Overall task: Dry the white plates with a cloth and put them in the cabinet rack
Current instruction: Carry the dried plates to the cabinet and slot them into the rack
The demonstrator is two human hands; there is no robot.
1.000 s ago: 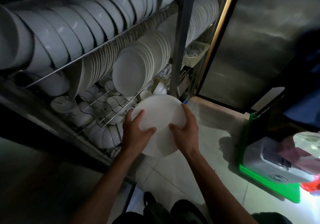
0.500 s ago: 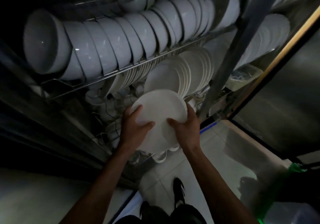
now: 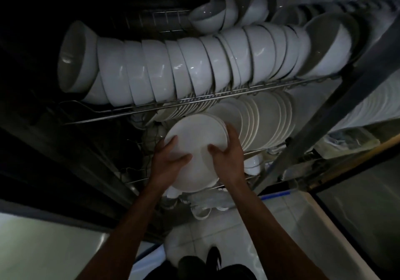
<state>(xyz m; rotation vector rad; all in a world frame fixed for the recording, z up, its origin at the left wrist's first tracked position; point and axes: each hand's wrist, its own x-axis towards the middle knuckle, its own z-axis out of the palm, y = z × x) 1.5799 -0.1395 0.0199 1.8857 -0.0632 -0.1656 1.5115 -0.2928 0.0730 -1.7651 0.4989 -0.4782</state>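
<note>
Since the previous frame you have raised the white plate (image 3: pixel 195 149) against the row of upright plates (image 3: pixel 257 123) in the cabinet rack (image 3: pixel 138 115). Your left hand (image 3: pixel 168 162) and right hand (image 3: pixel 229 156) grip its opposite edges, thumbs across the face. Nested white bowls (image 3: pixel 184 67) fill the upper shelf.

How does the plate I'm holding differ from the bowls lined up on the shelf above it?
The plate is flat and shallow; the bowls are deep and rounded. The plate is gripped by the left hand and right hand; the bowls rest nested on their sides on the wire shelf. Both are white.
</note>
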